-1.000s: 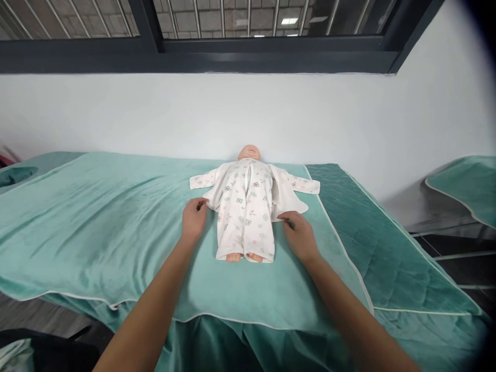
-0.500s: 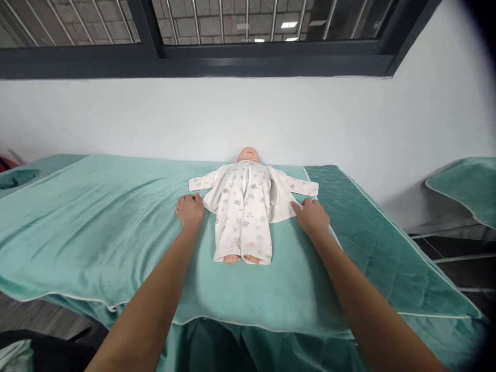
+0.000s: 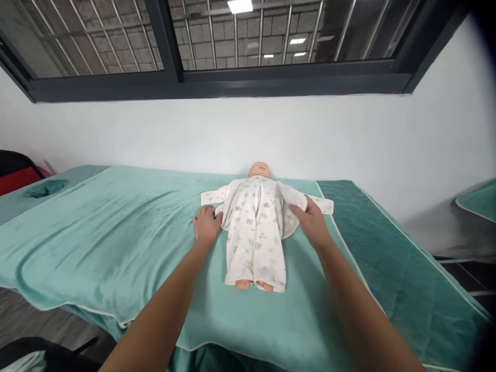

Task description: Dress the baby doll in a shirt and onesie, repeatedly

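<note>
A baby doll (image 3: 259, 169) lies on its back on a teal towel (image 3: 116, 227), head toward the white wall. It wears a white printed romper (image 3: 256, 232) with open flaps spread at both sides; bare feet stick out at the bottom. My left hand (image 3: 206, 223) rests palm down on the towel, fingers touching the romper's left flap under the sleeve. My right hand (image 3: 312, 220) lies over the romper's right flap below the other sleeve, fingers curled on the cloth.
The towel covers a padded table (image 3: 387, 258) with a darker green quilt showing at the right. A second covered table (image 3: 478, 199) stands at far right. A barred window (image 3: 232, 46) runs above the wall. A red and black object (image 3: 15, 175) sits at far left.
Both hands slid up from beside the doll's legs to the romper's flaps near the sleeves. The right hand came inward onto the right flap. The camera tilted up slightly.
</note>
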Action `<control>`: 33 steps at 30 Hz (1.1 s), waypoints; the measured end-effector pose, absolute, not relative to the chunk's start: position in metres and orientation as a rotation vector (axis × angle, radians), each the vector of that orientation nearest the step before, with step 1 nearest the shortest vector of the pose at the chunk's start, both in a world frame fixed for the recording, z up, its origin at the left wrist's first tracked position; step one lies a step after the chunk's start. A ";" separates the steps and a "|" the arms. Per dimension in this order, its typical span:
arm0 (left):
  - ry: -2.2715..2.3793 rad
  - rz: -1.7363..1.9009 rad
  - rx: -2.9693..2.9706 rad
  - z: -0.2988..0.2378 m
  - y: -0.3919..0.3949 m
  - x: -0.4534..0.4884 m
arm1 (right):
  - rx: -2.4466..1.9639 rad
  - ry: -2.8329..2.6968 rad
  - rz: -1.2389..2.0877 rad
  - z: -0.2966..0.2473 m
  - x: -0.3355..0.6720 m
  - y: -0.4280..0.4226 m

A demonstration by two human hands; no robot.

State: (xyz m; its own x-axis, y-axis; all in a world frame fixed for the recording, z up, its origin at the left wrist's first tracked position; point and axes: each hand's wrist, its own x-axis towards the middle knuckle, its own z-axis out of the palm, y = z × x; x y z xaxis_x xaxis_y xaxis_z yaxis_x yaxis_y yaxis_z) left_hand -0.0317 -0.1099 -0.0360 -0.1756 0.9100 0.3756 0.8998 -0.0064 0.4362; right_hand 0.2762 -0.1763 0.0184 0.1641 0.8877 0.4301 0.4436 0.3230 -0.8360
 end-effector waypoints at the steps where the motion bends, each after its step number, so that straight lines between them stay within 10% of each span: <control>1: 2.197 0.969 1.996 -0.036 -0.110 -0.032 | -1.213 -1.576 0.507 0.025 0.265 -0.180; 8: 2.195 1.075 1.906 -0.038 -0.108 -0.034 | -1.095 -1.947 0.299 0.002 0.230 -0.199; 25: 1.542 1.608 1.738 0.020 -0.140 0.008 | -0.949 -0.715 0.737 -0.049 0.257 -0.174; 33: 1.082 1.025 2.724 0.021 -0.175 0.045 | -0.889 -0.583 0.838 -0.050 0.262 -0.169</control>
State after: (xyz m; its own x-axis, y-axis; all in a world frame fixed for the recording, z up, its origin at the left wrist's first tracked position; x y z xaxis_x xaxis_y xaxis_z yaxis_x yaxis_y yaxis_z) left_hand 0.0447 -0.1749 0.0208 0.5393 0.6234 0.5661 0.5990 -0.7565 0.2625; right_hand 0.2624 -0.1695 -0.0502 0.5535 0.8266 0.1014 -0.3827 0.3606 -0.8506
